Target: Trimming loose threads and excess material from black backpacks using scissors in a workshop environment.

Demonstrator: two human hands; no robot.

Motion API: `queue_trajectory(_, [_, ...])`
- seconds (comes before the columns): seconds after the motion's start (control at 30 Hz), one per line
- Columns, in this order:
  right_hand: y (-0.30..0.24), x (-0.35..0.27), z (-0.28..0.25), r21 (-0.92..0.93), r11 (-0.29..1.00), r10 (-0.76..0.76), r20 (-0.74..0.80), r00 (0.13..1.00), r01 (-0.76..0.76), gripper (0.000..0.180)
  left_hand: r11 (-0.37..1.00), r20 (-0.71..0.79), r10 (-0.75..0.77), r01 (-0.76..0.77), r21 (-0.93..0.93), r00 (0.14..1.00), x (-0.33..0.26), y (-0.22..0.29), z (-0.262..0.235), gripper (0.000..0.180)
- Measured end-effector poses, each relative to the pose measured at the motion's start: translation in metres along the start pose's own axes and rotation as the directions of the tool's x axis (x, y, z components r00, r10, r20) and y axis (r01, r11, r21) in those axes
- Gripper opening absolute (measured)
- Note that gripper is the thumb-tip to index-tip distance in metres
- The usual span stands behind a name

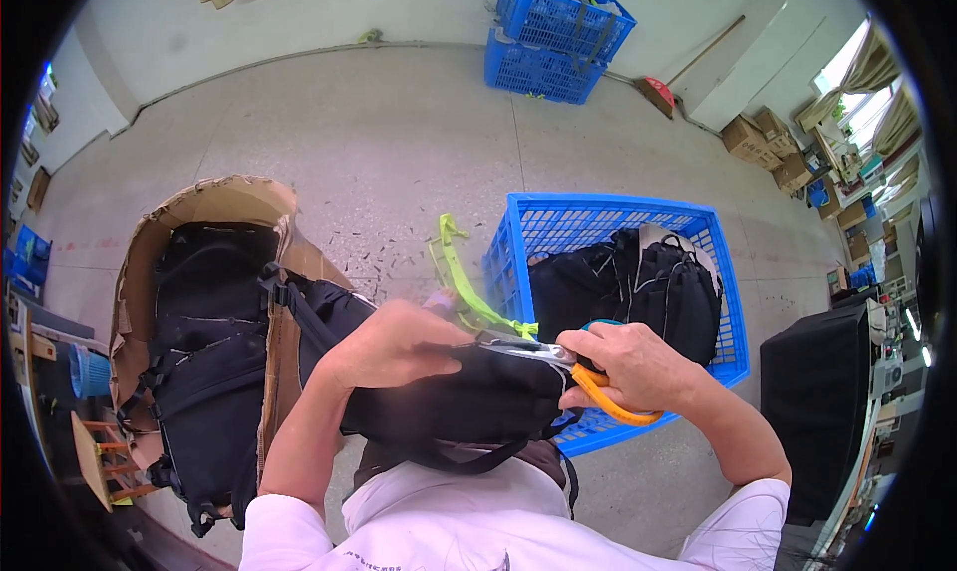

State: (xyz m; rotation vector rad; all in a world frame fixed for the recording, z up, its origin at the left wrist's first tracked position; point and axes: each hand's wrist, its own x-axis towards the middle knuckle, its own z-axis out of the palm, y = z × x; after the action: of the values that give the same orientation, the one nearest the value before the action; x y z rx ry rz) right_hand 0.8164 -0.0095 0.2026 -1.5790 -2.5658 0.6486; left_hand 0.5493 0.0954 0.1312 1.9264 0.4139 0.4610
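While we hold a black bag point(449, 397) across our lap, our left hand point(394, 344) lies curled over its top edge, fingers bent down and pressing on the fabric, so that grip is closed onto the bag rather than spread flat. Our right hand point(630, 364) is wrapped around a pair of scissors point(598, 387) with orange handles; the fingers pass through and around the handle loops in a tight grip, and the metal blades point left along the top of the bag, toward the left hand. Whether the blades are parted or together we cannot tell, since the hands cover much of them.

A yellow-green strap point(461, 282) rises from the bag just between the two hands and trails away over the floor point(399, 142). Just beyond our hands stands a blue plastic crate point(608, 217) on the floor, with more black bags point(648, 282) lying inside it. To our left an open cardboard box point(214, 200) holds further black bags, one of them hanging over its near wall. Two more blue crates point(548, 43) are stacked well apart by the far wall.
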Motion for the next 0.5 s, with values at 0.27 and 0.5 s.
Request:
queue_trajectory(0.27, [0.006, -0.007, -0.001, 0.190, 0.981, 0.028, 0.027, 0.999, -0.032, 0.039, 0.996, -0.043, 0.057, -0.060, -0.067, 0.997, 0.000, -0.011, -0.002, 0.026])
queue_trajectory(0.5, [0.011, 0.010, 0.014, 0.774, 0.623, 0.254, -0.063, 0.965, -0.113, 0.054, 0.997, 0.044, -0.073, 0.074, -0.027, 0.996, 0.010, -0.002, -0.005, 0.029])
